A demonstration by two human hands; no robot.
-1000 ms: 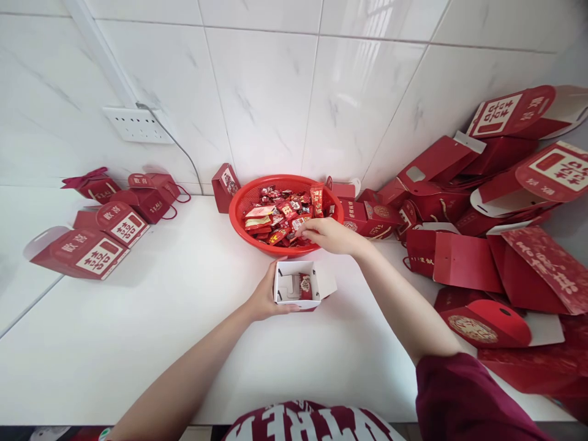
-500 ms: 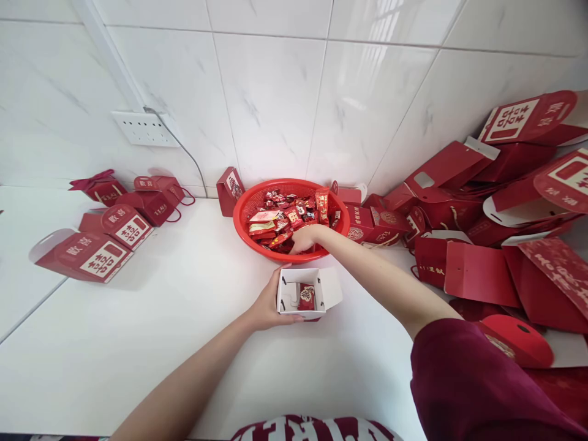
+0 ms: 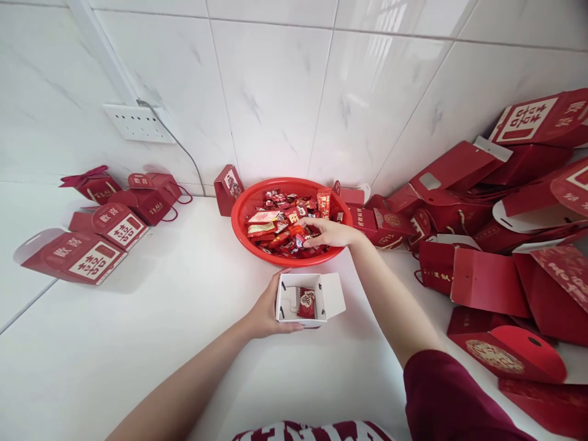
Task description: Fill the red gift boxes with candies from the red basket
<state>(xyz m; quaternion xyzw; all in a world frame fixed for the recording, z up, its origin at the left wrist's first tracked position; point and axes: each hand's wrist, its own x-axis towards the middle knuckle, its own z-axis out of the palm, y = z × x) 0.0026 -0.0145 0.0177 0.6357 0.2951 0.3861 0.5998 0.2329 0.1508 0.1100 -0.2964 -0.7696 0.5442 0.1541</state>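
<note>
Left hand (image 3: 267,315): we hold the box (image 3: 301,280), gripping its nine o'clock side;
Right hand (image 3: 333,233): fingertips at candy (image 3: 299,241); we can't tell if pinched;
Box: seven o'clock from our right hand

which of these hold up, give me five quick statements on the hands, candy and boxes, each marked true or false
1. The left hand holds an open candy box. True.
2. The right hand is inside that box. False: it is at the wrapped candies in the red plastic basket.
3. A red-wrapped candy lies in the open box. True.
4. The wall socket panel is right of the basket, in the picture. False: it is left of it.
5. A gift box with a bow stands left of the basket. True.
</note>
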